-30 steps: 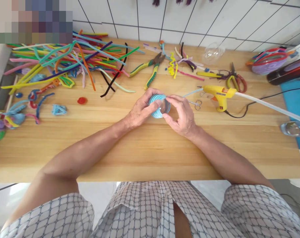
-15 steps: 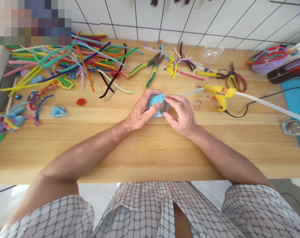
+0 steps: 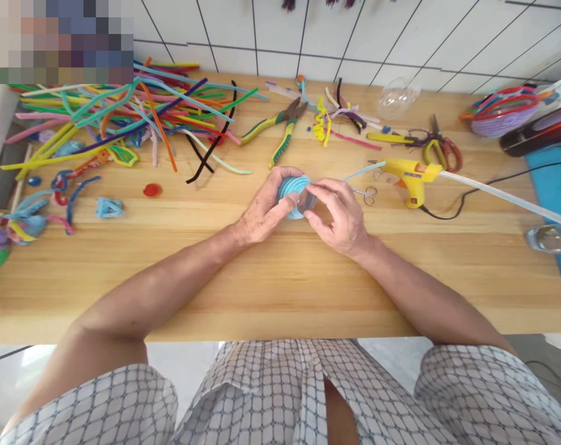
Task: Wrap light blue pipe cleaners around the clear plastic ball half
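Between my hands is a round, clear-looking piece wrapped in coils of light-blue pipe cleaner [image 3: 293, 185]. My left hand [image 3: 268, 207] grips the coiled side, its thumb lying across the front and its fingers wrapped behind. At the right rim, my right hand [image 3: 338, 213] has its thumb and index finger bent against the edge, closed on the pipe cleaner. The loose blue tail [image 3: 364, 170] emerges beyond my right knuckles and points toward the yellow glue gun [image 3: 412, 179]. My right fingers hide part of the rim.
Many coloured pipe cleaners [image 3: 136, 117] are heaped at the back left. Pliers [image 3: 284, 127], small scissors [image 3: 367, 196] and larger scissors [image 3: 438, 148] lie beyond my hands. A red cap [image 3: 152, 190] sits at left. The glue gun's black cord [image 3: 461, 207] runs right.
The loose tail of the blue pipe cleaner has shifted slightly up and to the right. Both hands stay almost where they were, still on the coiled piece.
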`<action>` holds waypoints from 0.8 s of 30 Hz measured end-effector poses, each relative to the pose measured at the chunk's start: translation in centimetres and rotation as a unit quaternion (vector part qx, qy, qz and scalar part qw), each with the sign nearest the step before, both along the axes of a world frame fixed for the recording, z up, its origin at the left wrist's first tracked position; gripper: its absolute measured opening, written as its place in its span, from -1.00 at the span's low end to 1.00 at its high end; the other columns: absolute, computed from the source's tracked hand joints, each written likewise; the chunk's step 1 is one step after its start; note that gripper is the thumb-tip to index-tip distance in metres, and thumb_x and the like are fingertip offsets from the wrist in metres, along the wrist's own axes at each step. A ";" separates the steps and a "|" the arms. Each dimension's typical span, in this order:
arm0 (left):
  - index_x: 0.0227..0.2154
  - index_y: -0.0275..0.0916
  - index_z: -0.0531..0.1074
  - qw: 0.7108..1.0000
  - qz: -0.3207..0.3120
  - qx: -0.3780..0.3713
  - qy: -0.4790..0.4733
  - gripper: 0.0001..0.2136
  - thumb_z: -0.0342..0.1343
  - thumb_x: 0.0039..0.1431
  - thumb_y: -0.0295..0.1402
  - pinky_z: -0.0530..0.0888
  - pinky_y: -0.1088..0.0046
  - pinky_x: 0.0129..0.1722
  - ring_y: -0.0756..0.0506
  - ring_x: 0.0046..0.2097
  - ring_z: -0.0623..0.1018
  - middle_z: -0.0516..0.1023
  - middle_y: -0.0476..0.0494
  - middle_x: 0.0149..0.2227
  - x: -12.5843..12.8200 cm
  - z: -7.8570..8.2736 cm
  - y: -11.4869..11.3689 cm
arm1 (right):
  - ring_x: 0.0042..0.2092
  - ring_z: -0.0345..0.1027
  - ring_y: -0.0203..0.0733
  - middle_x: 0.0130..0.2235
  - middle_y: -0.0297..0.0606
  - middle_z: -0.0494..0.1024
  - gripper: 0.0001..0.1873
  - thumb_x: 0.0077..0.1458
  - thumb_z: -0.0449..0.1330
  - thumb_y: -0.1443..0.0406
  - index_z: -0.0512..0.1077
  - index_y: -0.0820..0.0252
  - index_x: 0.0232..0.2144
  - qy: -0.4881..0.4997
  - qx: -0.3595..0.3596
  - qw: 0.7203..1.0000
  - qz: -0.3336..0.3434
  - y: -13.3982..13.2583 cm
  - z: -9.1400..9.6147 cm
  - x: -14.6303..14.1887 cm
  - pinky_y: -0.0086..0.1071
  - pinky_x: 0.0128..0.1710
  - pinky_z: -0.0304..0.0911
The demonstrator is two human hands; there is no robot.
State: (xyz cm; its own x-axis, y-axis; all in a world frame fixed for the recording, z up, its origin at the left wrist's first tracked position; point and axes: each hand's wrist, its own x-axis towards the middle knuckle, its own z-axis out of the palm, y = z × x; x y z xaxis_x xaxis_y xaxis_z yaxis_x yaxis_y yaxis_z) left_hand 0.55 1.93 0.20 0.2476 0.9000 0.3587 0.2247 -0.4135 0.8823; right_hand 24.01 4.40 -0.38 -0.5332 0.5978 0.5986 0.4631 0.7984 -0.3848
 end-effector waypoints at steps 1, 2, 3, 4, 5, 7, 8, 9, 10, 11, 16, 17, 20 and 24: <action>0.27 -0.20 0.35 1.000 -0.001 -0.002 0.003 -0.45 0.02 0.54 0.16 0.58 0.02 0.30 -0.30 0.21 0.56 0.54 -0.33 0.27 0.0 0.0 0.0 | 0.20 0.53 0.20 0.19 -0.01 0.60 -0.52 0.44 0.23 0.09 0.44 0.01 0.32 -0.005 0.005 1.000 -0.003 0.0 0.0 0.0 0.20 0.21 0.53; 0.27 -0.21 0.34 1.000 0.000 -0.003 0.007 -0.45 0.01 0.55 0.16 0.58 0.01 0.32 -0.30 0.22 0.56 0.53 -0.33 0.28 0.0 0.1 0.0 | 0.20 0.53 0.20 0.18 -0.01 0.60 -0.52 0.44 0.23 0.09 0.44 0.03 0.32 -0.010 0.009 1.000 -0.005 0.0 0.0 0.0 0.20 0.20 0.53; 0.27 -0.22 0.33 1.000 0.000 -0.003 0.011 -0.45 -0.01 0.56 0.15 0.57 -0.01 0.33 -0.30 0.23 0.56 0.51 -0.34 0.28 0.0 0.2 -0.1 | 0.20 0.53 0.19 0.18 0.00 0.60 -0.52 0.45 0.22 0.09 0.45 0.04 0.32 -0.014 0.012 1.000 -0.007 0.0 0.0 0.1 0.19 0.20 0.54; 0.28 -0.24 0.33 1.000 0.001 -0.004 0.014 -0.44 -0.03 0.57 0.14 0.56 -0.02 0.34 -0.30 0.24 0.56 0.51 -0.36 0.28 0.0 0.2 -0.1 | 0.20 0.53 0.20 0.18 0.00 0.60 -0.52 0.45 0.21 0.09 0.44 0.05 0.32 -0.016 0.014 1.000 -0.007 0.0 0.0 0.1 0.19 0.20 0.54; 0.28 -0.25 0.32 1.000 0.001 -0.005 0.016 -0.44 -0.04 0.58 0.14 0.55 -0.02 0.35 -0.30 0.25 0.56 0.50 -0.38 0.29 0.1 0.3 -0.1 | 0.20 0.53 0.20 0.18 0.00 0.60 -0.52 0.45 0.21 0.09 0.44 0.06 0.32 -0.018 0.015 1.000 -0.006 0.0 0.0 0.1 0.19 0.20 0.54; 0.27 -0.25 0.32 1.000 0.002 -0.004 0.018 -0.44 -0.06 0.58 0.15 0.55 -0.01 0.34 -0.30 0.24 0.56 0.50 -0.39 0.28 0.1 0.3 -0.2 | 0.20 0.53 0.20 0.19 0.00 0.59 -0.51 0.45 0.22 0.11 0.42 0.05 0.34 -0.019 0.019 1.000 -0.001 0.0 0.0 0.1 0.18 0.21 0.53; 0.27 -0.23 0.32 1.000 0.004 -0.004 0.020 -0.44 -0.06 0.58 0.16 0.56 0.01 0.34 -0.29 0.24 0.57 0.51 -0.38 0.28 0.1 0.3 -0.1 | 0.20 0.53 0.20 0.19 0.00 0.59 -0.50 0.45 0.22 0.12 0.42 0.05 0.35 -0.017 0.023 1.000 0.003 0.1 0.0 0.1 0.18 0.22 0.53; 0.27 -0.20 0.32 1.000 0.004 -0.003 0.023 -0.44 -0.06 0.57 0.17 0.56 0.03 0.33 -0.28 0.24 0.57 0.51 -0.35 0.28 0.1 0.3 -0.1 | 0.20 0.53 0.20 0.20 0.00 0.59 -0.49 0.45 0.23 0.13 0.41 0.05 0.36 -0.015 0.026 1.000 0.006 0.1 0.0 0.1 0.17 0.22 0.53; 0.27 -0.17 0.32 1.000 0.006 -0.002 0.025 -0.45 -0.06 0.56 0.18 0.55 0.06 0.34 -0.27 0.25 0.57 0.51 -0.32 0.28 0.1 0.2 -0.1 | 0.20 0.53 0.20 0.20 -0.01 0.59 -0.49 0.45 0.23 0.14 0.40 0.04 0.37 -0.014 0.028 0.999 0.010 0.1 0.1 0.1 0.17 0.22 0.52; 0.27 -0.15 0.32 1.000 0.006 -0.001 0.027 -0.45 -0.05 0.56 0.19 0.55 0.08 0.34 -0.26 0.26 0.57 0.51 -0.30 0.28 0.1 0.2 -0.1 | 0.20 0.53 0.19 0.20 -0.01 0.59 -0.48 0.45 0.23 0.15 0.39 0.04 0.38 -0.012 0.030 0.999 0.013 0.1 0.1 0.1 0.16 0.22 0.52; 0.28 -0.28 0.31 1.000 0.002 0.000 0.026 -0.41 -0.07 0.58 0.15 0.53 0.10 0.36 -0.27 0.26 0.56 0.50 -0.39 0.29 0.1 0.1 -0.1 | 0.18 0.53 0.16 0.19 -0.02 0.58 -0.43 0.46 0.23 0.19 0.32 0.03 0.43 -0.005 0.051 0.998 0.021 0.0 0.3 -0.1 0.11 0.18 0.54; 0.28 -0.29 0.31 1.000 0.001 0.002 0.024 -0.42 -0.07 0.58 0.14 0.53 0.08 0.36 -0.28 0.26 0.56 0.50 -0.41 0.28 0.1 0.1 -0.1 | 0.18 0.53 0.15 0.19 -0.03 0.58 -0.43 0.47 0.22 0.19 0.31 0.02 0.44 -0.007 0.051 0.998 0.020 0.0 0.3 -0.1 0.10 0.18 0.54; 0.27 -0.22 0.32 1.000 0.005 0.014 0.021 -0.47 -0.04 0.58 0.13 0.55 0.05 0.34 -0.28 0.26 0.58 0.51 -0.36 0.27 0.0 -0.1 -0.1 | 0.18 0.53 0.14 0.19 -0.03 0.57 -0.43 0.48 0.21 0.19 0.30 0.01 0.45 -0.014 0.045 0.999 0.021 -0.1 0.3 0.0 0.10 0.18 0.54; 0.27 -0.10 0.33 0.999 0.008 0.023 0.026 -0.55 -0.05 0.59 0.09 0.54 0.09 0.34 -0.23 0.26 0.57 0.53 -0.28 0.27 -0.1 -0.2 0.0 | 0.19 0.51 0.17 0.20 -0.02 0.56 -0.46 0.48 0.20 0.15 0.36 0.00 0.43 -0.018 0.024 0.999 0.024 0.0 0.1 0.2 0.12 0.19 0.53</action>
